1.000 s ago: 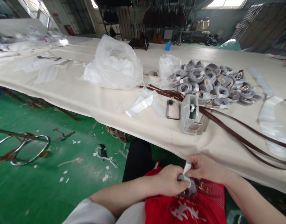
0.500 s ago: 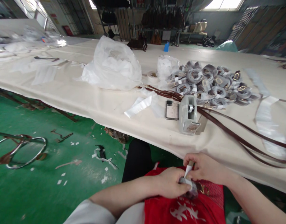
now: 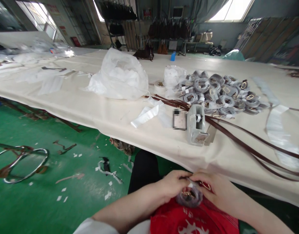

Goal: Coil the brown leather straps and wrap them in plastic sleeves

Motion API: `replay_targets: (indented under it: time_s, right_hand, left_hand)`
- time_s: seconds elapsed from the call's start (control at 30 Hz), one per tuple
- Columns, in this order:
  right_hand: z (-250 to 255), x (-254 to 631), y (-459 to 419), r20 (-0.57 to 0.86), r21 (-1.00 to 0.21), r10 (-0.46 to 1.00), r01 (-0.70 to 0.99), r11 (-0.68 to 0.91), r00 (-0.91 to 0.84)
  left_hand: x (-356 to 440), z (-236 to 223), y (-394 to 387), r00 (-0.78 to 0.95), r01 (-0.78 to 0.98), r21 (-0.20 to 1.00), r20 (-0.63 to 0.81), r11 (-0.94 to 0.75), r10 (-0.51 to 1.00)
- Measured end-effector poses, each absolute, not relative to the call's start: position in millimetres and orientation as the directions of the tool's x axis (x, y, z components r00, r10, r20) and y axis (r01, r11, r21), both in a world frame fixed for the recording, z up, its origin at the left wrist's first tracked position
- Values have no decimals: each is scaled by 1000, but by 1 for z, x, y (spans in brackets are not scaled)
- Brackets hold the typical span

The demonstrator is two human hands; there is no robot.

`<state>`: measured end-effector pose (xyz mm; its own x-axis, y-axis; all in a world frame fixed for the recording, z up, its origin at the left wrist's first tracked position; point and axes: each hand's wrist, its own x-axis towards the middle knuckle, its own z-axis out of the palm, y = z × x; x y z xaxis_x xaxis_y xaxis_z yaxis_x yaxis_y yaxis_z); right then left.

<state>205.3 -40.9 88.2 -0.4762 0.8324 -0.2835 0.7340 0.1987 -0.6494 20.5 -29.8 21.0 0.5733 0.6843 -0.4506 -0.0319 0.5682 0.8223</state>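
Note:
Both hands work over my lap, below the table's front edge. My left hand (image 3: 173, 184) and my right hand (image 3: 214, 190) are closed on a coiled strap wrapped in grey film (image 3: 189, 196), with a gold buckle showing at its top. Their fingertips meet above the bundle. A red cloth (image 3: 193, 219) lies under it. A heap of similar wrapped coils (image 3: 220, 92) sits on the table beyond. Long brown leather straps (image 3: 247, 148) run across the table to the right.
A grey tape dispenser (image 3: 197, 125) stands near the cream-covered table's (image 3: 96, 109) front edge, with white strips (image 3: 146, 115) beside it. A big clear plastic bag (image 3: 120, 74) and a tape roll (image 3: 159, 85) lie further back. The green floor (image 3: 42, 188) holds scraps and a metal ring (image 3: 20, 162).
The white strip my right hand held upright is no longer visible. My hands have closed together over the wrapped coil, and the view has tilted slightly.

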Motion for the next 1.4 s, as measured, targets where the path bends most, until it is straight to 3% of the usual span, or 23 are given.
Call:
replay_targets:
  time_s: [0.13,0.4,0.6,0.77,1.1,1.4]
  right_hand:
    - [72,204,-56,-111,-582,885,751,312,-453]
    - [42,201,-74,104,-521,958,806,281,-267]
    - [26,191,-76,267,-504,948,813,290,-172]
    - [31,186,-74,261,-515,949,806,293,-178]
    - [40,180,-72,230,-437,945,842,315,-234]
    - [36,179,-72,256,-281,900,864,418,-352]
  left_hand:
    - [20,29,-24,611,-233,688,-445,687,654]
    - [21,28,-22,577,-243,795,-342,556,742]
    - [22,28,-19,571,-307,777,-311,549,759]
    - [20,25,-20,553,-343,744,-334,574,763]
    - [20,32,-20,564,-468,533,-434,705,702]
    - [23,28,-18,514,-470,553,-462,688,723]
